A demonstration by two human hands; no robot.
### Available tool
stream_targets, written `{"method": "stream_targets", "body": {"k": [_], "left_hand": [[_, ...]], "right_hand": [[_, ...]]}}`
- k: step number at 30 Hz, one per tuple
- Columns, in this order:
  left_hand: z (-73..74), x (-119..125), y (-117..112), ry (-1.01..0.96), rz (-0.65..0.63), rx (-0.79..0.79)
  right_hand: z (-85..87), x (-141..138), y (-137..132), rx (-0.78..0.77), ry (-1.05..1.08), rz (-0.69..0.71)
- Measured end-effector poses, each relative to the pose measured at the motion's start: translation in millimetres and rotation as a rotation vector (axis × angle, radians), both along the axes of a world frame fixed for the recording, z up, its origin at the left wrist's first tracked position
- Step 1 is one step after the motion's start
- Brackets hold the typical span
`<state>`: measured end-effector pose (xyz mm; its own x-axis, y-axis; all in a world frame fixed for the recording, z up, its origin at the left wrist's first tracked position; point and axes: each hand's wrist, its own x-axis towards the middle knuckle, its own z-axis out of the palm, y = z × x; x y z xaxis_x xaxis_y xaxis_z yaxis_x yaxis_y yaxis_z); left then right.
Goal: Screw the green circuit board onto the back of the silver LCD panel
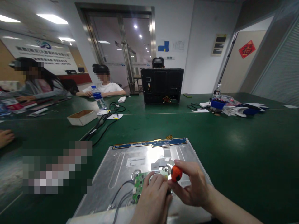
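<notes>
A flat metal-backed display panel (pixel 119 161) lies on the table in front of me. Fixed along its far edge is a narrow blue circuit strip (pixel 149 144). On its near half sits a green circuit board (pixel 138 183), with dark cables running from its left side. My left hand (pixel 154 194) is closed over this board, fingers bent and pressed on it, hiding much of it. Just to the right, my right hand (pixel 195 186) pinches the orange-and-black handle of a screwdriver (pixel 177 173), seen end-on; its shaft is hidden.
An open cardboard box (pixel 82 117), black cables (pixel 100 123) and a water bottle (pixel 99 98) are at the left. A black monitor housing (pixel 163 85) stands across the table. Gloves and plastic bags (pixel 240 109) lie far right. Co-workers (pixel 106 82) sit opposite and left.
</notes>
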<state>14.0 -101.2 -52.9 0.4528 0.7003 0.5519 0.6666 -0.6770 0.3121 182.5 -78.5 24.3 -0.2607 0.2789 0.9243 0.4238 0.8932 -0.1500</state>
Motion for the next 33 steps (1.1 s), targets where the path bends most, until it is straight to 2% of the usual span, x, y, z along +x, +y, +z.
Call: {"method": "stream_targets", "body": {"k": [4, 7, 10, 14, 17, 18, 21, 23, 25, 28, 30, 33], "left_hand": [[-1.1, -0.2, 0.2, -0.01, 0.004, 0.015], [9.8, -3.8, -1.6, 0.077, -0.043, -0.088], [21.0, -8.0, -3.9, 0.14, -0.033, -0.158], [32.8, -20.1, -8.5, 0.209, -0.044, -0.102], [44.8, -41.4, -12.6, 0.191, -0.026, 0.026], [48.9, -51.7, -13.2, 0.208, 0.002, 0.013], [54.9, -93.1, -9.6, 0.201, 0.195, -0.014], [49.9, -126.9, -2.9, 0.23, 0.297, -0.029], [37.1, -161.5, 4.5, 0.24, 0.387, -0.042], [10.6, -204.9, 10.9, 0.243, 0.497, -0.07], [-5.5, -223.6, 10.9, 0.279, 0.521, -0.115], [-20.7, -237.1, 7.8, 0.315, 0.544, -0.143]], "right_hand": [[1.1, 0.8, -0.9, -0.001, -0.001, -0.008], [0.2, 1.3, -1.1, -0.002, 0.005, -0.018], [-0.5, 2.4, -0.7, -0.011, 0.005, -0.017], [1.8, 6.5, 2.3, 0.01, 0.007, -0.009], [6.6, 11.3, 6.3, 0.03, -0.008, -0.034], [8.4, 12.9, 7.5, 0.022, -0.009, -0.05], [11.6, 17.8, 9.9, -0.064, -0.043, -0.152], [10.3, 21.2, 9.6, -0.151, -0.139, -0.261], [6.1, 24.6, 7.6, -0.289, -0.299, -0.373], [-3.1, 29.3, 1.8, -0.616, -0.581, -0.488], [-9.4, 32.3, -3.2, -0.785, -0.695, -0.512], [-18.1, 37.5, -9.9, -0.896, -0.737, -0.502]]}}
